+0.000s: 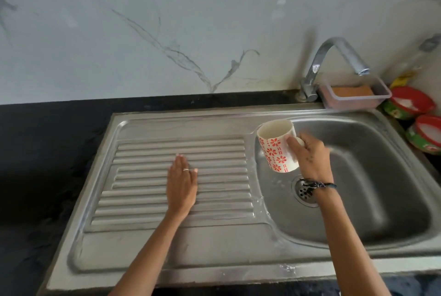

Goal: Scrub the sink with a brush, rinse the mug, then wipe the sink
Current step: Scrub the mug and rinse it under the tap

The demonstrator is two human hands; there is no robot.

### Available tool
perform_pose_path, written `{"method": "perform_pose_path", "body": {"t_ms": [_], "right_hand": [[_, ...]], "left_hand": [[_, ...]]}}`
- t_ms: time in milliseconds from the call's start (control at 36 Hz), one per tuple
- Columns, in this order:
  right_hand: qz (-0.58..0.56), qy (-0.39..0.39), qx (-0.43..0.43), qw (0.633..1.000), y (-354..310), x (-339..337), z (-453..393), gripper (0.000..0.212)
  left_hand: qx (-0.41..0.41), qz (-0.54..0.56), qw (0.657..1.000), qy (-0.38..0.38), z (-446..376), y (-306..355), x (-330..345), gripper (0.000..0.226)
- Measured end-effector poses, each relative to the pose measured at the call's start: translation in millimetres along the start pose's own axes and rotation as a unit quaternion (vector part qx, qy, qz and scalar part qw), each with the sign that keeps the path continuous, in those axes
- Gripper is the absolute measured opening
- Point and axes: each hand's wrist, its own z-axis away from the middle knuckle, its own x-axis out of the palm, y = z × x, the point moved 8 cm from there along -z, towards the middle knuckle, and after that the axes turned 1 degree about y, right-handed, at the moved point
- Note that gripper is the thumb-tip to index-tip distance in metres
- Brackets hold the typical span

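The left hand [181, 186] is lying flat, fingers spread and holding nothing, on the ribbed drainboard [152, 202]. Beyond it, the right hand [310, 159] is gripping the floral mug [276, 145], tilted over the sink [381, 200] basin's left edge, under the tap [334, 57].

soft, even daylight, no hard shadows; mild glare on faucet [334, 61]; right hand [310, 157] motion-blurred; wide-angle bending at edges, corners soft.

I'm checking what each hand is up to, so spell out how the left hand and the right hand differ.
The left hand lies flat and empty, palm down, on the ribbed drainboard; the right hand is closed on a floral mug, tilted over the basin. The left hand wears a ring; the right wrist has a dark bracelet. Both arms are bare.
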Motion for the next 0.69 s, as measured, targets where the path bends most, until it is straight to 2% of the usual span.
{"method": "perform_pose_path", "body": {"t_ms": [56,111,250,389,444,583,694], "right_hand": [[0.001,0.001,0.003,1.000,2,0,3,0.041],[0.000,0.002,0.008,1.000,5,0,6,0.042],[0.004,0.008,0.032,0.999,16,-4,11,0.043],[0.012,0.023,0.035,0.999,21,-16,16,0.032],[0.011,0.033,0.034,0.999,21,-21,20,0.033],[0.000,0.059,0.039,0.997,18,-26,31,0.037],[-0.012,0.057,0.043,0.997,12,-12,42,0.035]], "left_hand": [[-0.024,-0.015,1.000,0.009,1,-4,-2,0.068],[-0.013,-0.008,1.000,0.006,3,13,3,0.068],[0.090,-0.006,0.994,-0.057,12,91,46,0.072],[0.212,-0.017,0.968,-0.133,23,155,75,0.079],[0.233,0.006,0.963,-0.137,26,164,70,0.072],[0.234,0.064,0.963,-0.119,28,129,33,0.053],[0.154,0.047,0.983,-0.084,23,45,1,0.056]]}}
